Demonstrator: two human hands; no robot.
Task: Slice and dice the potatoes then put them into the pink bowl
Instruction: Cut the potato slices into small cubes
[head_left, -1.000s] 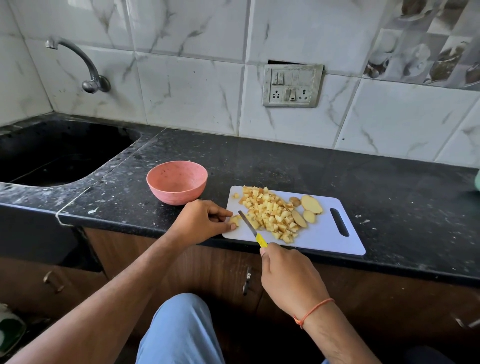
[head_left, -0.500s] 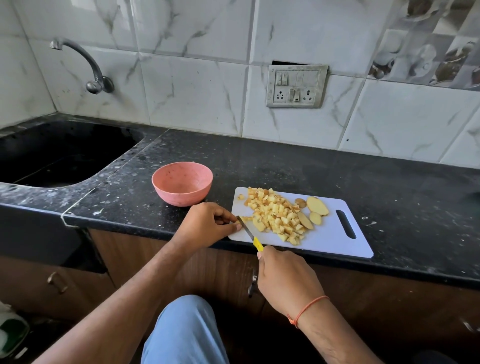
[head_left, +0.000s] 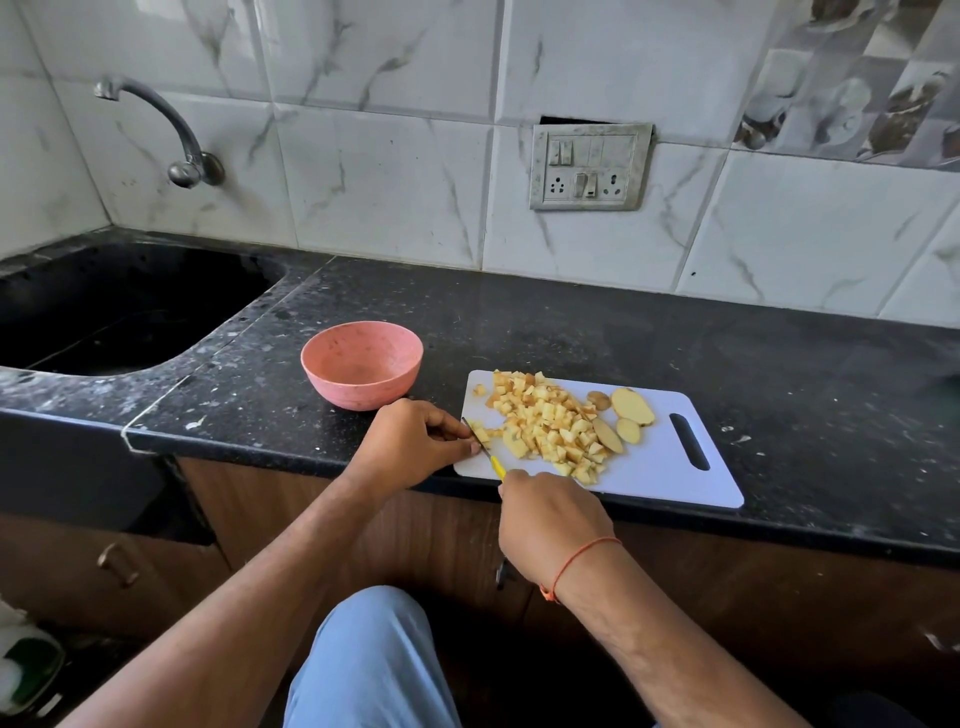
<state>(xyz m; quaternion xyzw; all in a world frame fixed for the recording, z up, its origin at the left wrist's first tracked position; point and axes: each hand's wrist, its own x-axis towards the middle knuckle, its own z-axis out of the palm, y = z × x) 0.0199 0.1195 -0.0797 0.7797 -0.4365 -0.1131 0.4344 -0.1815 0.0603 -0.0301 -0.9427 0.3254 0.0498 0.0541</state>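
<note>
The pink bowl (head_left: 362, 364) stands on the counter (head_left: 571, 332), with nothing visible inside. Just right, the left hand (head_left: 410, 441) pinches small potato pieces (head_left: 480, 434) at the cutting board (head_left: 670, 467) edge. The right hand (head_left: 550, 525) grips the yellow-handled knife (head_left: 485, 449), its handle mostly hidden. Diced potato (head_left: 550, 426) and slices (head_left: 631, 406) lie on the board. No writing is legible.

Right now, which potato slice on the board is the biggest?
The oval slice farthest back, nearest the board's handle hole. The two slices in front of it are clearly smaller.
</note>
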